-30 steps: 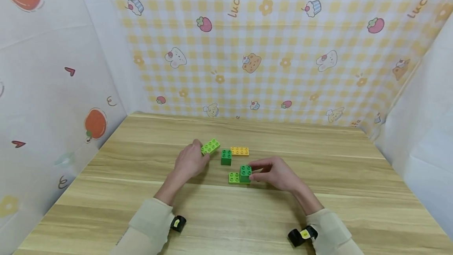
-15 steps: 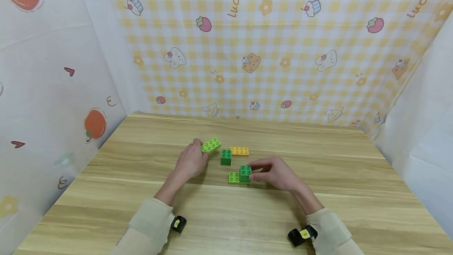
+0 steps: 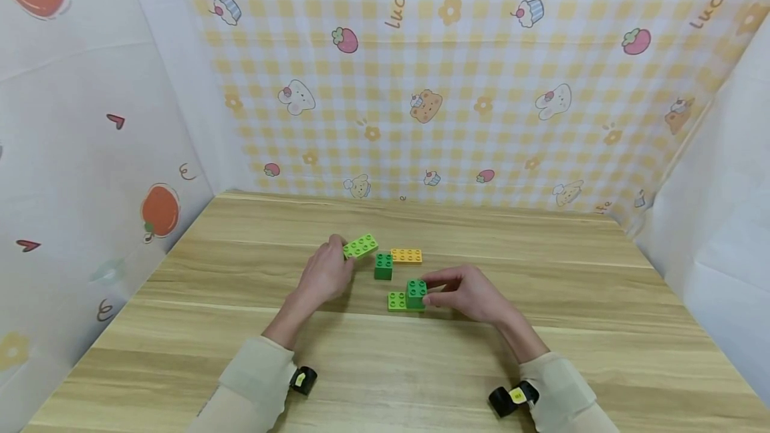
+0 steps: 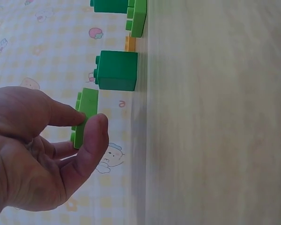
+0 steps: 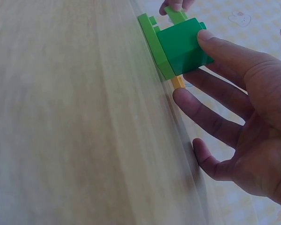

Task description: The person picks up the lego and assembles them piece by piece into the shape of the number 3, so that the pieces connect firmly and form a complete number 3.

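In the head view my left hand (image 3: 326, 272) pinches a long light green building brick (image 3: 362, 246) by its near left end. The left wrist view has this brick (image 4: 87, 117) between thumb and fingers, off the table. My right hand (image 3: 472, 294) holds a dark green square brick (image 3: 416, 293) by thumb and fingertips. That square brick sits on the right half of a flat light green brick (image 3: 396, 301), whose left studs are uncovered. Between the hands stands a second dark green brick (image 3: 383, 267), with a flat yellow brick (image 3: 406, 256) just behind it.
The bricks are on a wooden table (image 3: 385, 366) with a checked cloth (image 3: 457, 85) hanging behind its back edge. White cloth (image 3: 102, 152) walls off the left side, and more white cloth (image 3: 722, 239) the right. Each forearm wears a black strap-on camera.
The light green brick in my left hand has shifted slightly to the right and turned a little. My right hand stays on the dark green brick, with no clear movement.
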The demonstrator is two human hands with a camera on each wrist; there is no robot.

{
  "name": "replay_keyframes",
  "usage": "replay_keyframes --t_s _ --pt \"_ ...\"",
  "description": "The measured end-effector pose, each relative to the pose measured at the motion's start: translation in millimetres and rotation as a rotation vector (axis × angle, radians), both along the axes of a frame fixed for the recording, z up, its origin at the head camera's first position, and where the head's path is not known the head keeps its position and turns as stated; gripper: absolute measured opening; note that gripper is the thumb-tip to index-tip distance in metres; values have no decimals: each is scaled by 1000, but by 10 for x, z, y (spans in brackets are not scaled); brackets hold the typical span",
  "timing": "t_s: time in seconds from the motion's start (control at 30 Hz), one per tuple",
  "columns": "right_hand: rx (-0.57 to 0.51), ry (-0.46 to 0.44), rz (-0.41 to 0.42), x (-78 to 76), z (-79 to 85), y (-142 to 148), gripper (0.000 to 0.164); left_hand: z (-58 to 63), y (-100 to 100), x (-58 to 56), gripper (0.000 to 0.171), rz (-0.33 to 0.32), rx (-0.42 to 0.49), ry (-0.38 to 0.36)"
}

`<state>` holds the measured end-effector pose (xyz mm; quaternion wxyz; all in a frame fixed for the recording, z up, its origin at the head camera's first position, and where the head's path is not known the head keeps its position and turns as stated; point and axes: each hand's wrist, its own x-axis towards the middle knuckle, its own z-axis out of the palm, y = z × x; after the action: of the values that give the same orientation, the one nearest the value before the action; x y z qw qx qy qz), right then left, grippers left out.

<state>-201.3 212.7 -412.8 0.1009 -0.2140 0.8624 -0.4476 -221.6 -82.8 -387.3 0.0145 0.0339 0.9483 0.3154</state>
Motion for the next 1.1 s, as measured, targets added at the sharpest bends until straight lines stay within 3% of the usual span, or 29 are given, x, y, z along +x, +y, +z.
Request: replay_keyframes --t_s 0.6,1.1 --pt "2 -3 7 -10 -1 4 38 71 19 33 38 -48 50 25" --pt "-4 -6 4 -4 -3 1 38 165 101 89 39 -90 115 -15"
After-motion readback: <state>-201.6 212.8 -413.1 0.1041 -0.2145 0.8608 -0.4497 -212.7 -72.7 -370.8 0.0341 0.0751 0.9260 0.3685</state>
